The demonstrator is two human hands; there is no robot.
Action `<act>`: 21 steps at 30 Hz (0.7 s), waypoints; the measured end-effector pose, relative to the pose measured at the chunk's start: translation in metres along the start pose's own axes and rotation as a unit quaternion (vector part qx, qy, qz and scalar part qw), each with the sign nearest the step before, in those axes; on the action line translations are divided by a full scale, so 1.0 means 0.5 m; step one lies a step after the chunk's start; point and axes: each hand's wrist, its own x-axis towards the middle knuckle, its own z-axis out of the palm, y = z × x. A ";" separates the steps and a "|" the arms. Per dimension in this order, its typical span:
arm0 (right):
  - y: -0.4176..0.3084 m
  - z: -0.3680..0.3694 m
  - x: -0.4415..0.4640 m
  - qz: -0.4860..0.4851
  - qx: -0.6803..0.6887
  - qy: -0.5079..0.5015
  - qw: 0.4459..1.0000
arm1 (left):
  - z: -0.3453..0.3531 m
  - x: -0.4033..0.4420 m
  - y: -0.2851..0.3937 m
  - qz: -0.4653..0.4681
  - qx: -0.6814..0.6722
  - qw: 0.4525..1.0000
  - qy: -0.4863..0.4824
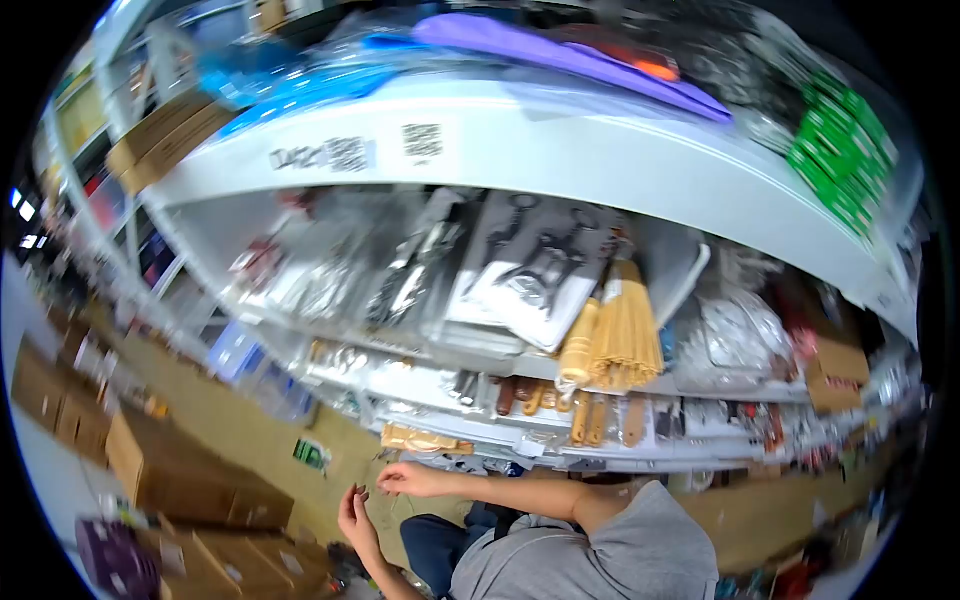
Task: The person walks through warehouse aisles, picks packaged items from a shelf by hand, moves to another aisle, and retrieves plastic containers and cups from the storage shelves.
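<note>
My left hand [354,512] is raised low in front of my body, its fingers loosely bent and apart, with nothing visible in it. Close beside it, my right hand [402,480] reaches across from the right, fingers slightly curled, also with nothing visible in it. The two hands are near each other but do not touch. Both are over the floor, below the shelf. A wooden-handled bundle [470,443] in clear wrapping lies on the low shelf just above my right hand.
A white shelf rack [600,150] holds bagged goods, a straw-coloured whisk brush [628,335] and wooden-handled tools [590,420]. Purple packaging [560,55] and green boxes [840,150] lie on top. Cardboard boxes [200,470] stand left; a green packet [312,455] lies on the floor.
</note>
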 end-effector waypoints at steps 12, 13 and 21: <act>0.036 -0.030 0.040 -0.076 0.039 0.311 0.947 | 0.050 0.236 0.024 0.022 0.026 0.950 -0.311; 0.052 -0.020 0.056 -0.080 0.042 0.316 0.944 | 0.036 0.250 0.024 0.019 0.022 0.944 -0.329; 0.097 0.116 0.210 -0.035 0.092 0.315 0.944 | -0.139 0.331 0.013 -0.014 0.035 0.931 -0.364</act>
